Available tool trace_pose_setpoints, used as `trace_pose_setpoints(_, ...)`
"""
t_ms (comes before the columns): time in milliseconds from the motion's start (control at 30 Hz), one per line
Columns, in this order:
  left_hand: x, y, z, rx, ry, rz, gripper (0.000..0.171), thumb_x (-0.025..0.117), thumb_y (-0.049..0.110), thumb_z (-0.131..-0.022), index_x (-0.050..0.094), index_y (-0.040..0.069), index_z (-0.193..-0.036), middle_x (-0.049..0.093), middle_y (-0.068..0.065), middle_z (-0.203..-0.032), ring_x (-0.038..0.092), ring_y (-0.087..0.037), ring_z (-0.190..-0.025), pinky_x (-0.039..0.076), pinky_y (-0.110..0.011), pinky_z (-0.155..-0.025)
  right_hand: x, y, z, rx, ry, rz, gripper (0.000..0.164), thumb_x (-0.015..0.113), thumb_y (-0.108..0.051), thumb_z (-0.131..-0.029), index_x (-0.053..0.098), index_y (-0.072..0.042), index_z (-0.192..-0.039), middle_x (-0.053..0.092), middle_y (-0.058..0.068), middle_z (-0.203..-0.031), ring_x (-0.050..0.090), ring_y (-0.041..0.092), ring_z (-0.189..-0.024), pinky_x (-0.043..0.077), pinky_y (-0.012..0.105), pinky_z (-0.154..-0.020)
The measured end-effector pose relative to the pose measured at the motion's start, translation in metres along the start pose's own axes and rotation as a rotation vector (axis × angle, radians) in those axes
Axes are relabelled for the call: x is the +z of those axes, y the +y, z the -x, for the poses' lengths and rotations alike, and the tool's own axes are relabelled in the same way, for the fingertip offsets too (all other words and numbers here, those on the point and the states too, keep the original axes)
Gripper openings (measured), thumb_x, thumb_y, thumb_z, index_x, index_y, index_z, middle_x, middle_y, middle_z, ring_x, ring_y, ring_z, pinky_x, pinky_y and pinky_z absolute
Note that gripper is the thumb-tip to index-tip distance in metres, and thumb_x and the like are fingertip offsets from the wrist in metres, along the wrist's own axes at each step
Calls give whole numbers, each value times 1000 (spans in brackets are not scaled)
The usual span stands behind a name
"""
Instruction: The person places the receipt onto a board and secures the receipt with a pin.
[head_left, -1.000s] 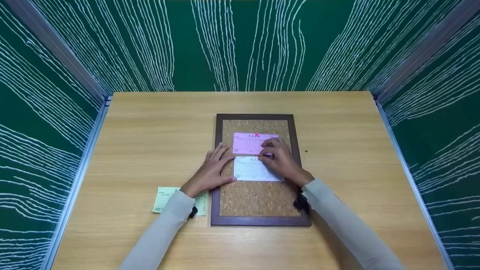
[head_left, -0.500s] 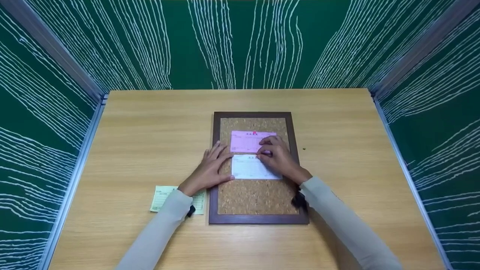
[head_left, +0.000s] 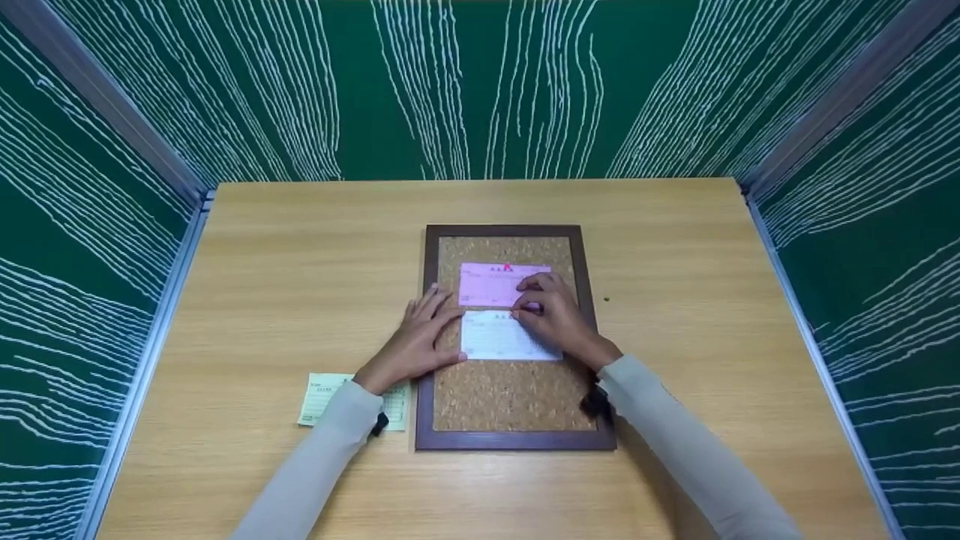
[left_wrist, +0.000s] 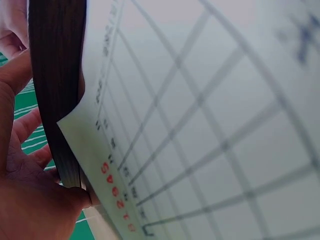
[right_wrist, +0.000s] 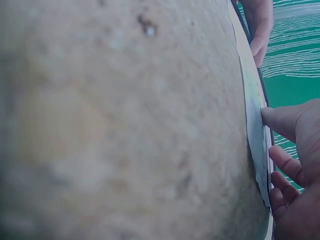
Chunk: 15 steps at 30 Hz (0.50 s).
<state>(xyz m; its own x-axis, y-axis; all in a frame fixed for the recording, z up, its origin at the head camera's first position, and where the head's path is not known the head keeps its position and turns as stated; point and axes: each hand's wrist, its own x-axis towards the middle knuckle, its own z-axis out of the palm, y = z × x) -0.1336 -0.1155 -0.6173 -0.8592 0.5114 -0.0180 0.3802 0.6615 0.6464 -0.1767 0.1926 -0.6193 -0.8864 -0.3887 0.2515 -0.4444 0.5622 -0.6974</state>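
A cork board (head_left: 495, 397) in a dark brown frame lies on the table, with a pink slip (head_left: 480, 285) and a white slip (head_left: 495, 341) below it. A red push pin (head_left: 508, 267) stands at the pink slip's top edge. My left hand (head_left: 412, 341) rests with spread fingers across the frame's left side, thumb and index finger at the white slip's left edge. My right hand (head_left: 555, 315) has thumb and index finger together at the white slip's top edge, pinching a small push pin that the fingertips mostly hide.
A green printed slip (head_left: 319, 401) lies left of the board, partly under my left sleeve (head_left: 337, 435); it fills the left wrist view close up. A tiny dark speck (head_left: 607, 299) lies right of the board. Green panels (head_left: 660, 45) with white lines surround the table (head_left: 300, 247).
The whole scene has shifted slightly left in the head view. Both hands keep their places on the board, and the slips have not visibly moved on it.
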Motion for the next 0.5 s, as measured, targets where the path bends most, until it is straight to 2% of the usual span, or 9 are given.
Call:
trace_pose_setpoints(167,-1,0,1,0,3,-7,80,84,47,-96,53,18,-164,23,-13,-182,1,-34,-171,2,-68,-133,2,0,-1,0,2,4,5,86,-5,-95,85,-8,-90,69,15,-127,54,37,-128,40,54,-112)
trace_pose_setpoints(500,-1,1,0,4,5,-5,80,83,49,-97,53,17,-164,23,-14,-182,0,-34,-171,2,-67,-134,3,-3,-2,16,15,44,5,88,-3,-90,83,-6,-88,69,13,-125,55,36,-125,43,54,-109)
